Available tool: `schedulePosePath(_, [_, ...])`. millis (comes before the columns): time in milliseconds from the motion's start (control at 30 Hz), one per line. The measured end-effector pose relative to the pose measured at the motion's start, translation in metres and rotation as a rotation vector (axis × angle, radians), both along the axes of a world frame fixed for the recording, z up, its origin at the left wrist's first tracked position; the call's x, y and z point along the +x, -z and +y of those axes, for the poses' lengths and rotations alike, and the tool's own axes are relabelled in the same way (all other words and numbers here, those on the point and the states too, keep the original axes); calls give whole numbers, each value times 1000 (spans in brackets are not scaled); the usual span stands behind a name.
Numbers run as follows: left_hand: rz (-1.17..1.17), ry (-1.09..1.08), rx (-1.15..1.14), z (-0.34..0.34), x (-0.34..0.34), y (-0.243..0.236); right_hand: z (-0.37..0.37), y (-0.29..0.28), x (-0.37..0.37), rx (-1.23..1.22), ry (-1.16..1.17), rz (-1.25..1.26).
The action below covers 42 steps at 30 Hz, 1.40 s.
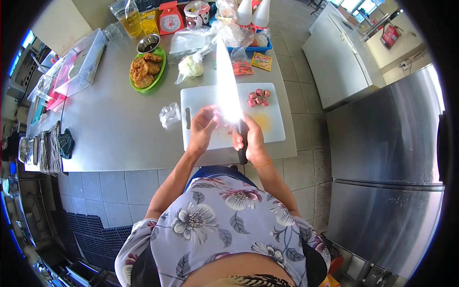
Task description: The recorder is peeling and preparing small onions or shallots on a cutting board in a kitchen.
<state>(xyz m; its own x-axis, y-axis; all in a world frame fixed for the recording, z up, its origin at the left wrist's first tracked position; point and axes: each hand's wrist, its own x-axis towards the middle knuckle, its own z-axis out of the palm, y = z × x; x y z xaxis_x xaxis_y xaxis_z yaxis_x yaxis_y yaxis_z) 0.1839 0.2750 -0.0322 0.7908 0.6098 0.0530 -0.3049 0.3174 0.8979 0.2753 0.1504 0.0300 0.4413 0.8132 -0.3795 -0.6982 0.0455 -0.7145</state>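
My right hand (250, 138) is closed round the black handle of a large knife (243, 152). Its broad blade points away from me over a white cutting board (192, 98) and glares with reflected light. Just left of the blade, my left hand (204, 128) has its fingers curled at the tips around a small pinkish thing that looks like a shallot, partly lost in the glare. Several reddish shallots (258, 98) lie on the board's right side, beyond my right hand. A yellowish stain marks the board near them.
Left of the board lies a crumpled clear plastic bag (169, 115). Farther off are a green plate of fried pieces (145, 72), a metal bowl (148, 43), bagged vegetables (191, 66), a red scale (170, 20) and white bottles (260, 16). A steel refrigerator (382, 138) stands at right.
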Motion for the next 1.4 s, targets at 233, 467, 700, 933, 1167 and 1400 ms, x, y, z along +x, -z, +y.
schedulePosePath(233, [-75,65,-87,0,0,-3,2,2,-2,-17,59,-148])
schedulePosePath(467, [-37,99,-76,2,-5,0,5,19,-12,-35,119,-422])
schedulePosePath(700, [30,79,-107,-4,-5,-2,-3,14,-17,-184,14,-974])
schedulePosePath(933, [54,108,-86,-5,-7,-12,0,15,-27,-211,90,-1236])
schedulePosePath(1167, [25,115,-79,-2,-7,-4,0,19,-23,-200,121,-1099])
schedulePosePath(1400, [-32,145,-39,-4,-9,-9,-2,22,-16,4,177,-534])
